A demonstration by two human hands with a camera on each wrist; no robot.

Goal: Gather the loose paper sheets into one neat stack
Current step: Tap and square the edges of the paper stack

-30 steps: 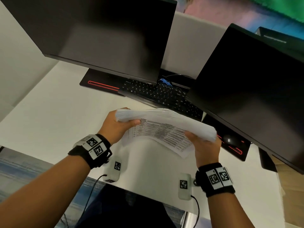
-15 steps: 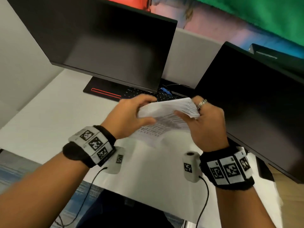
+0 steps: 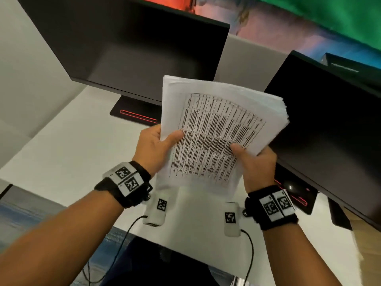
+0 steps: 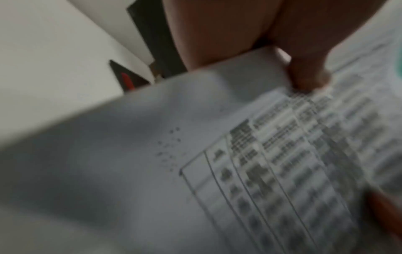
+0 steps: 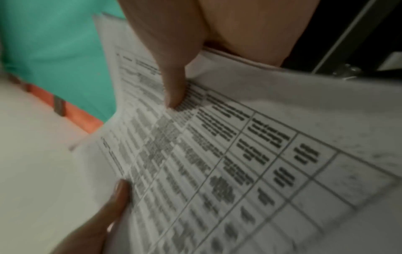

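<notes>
White desk (image 3: pixel 61 153) below two dark monitors (image 3: pixel 132 48). At frame centre, the sheets (image 3: pixel 216 129) stand upright above the desk, left hand (image 3: pixel 153 149) and right hand (image 3: pixel 255 164) pinching their lower side edges, thumbs on front. Light, floppy, likely slippery; best held by opposite edges.

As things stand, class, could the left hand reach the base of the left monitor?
Probably not freely: the left hand grips the paper stack with the right hand, though bare desk lies between it and the base.
</notes>
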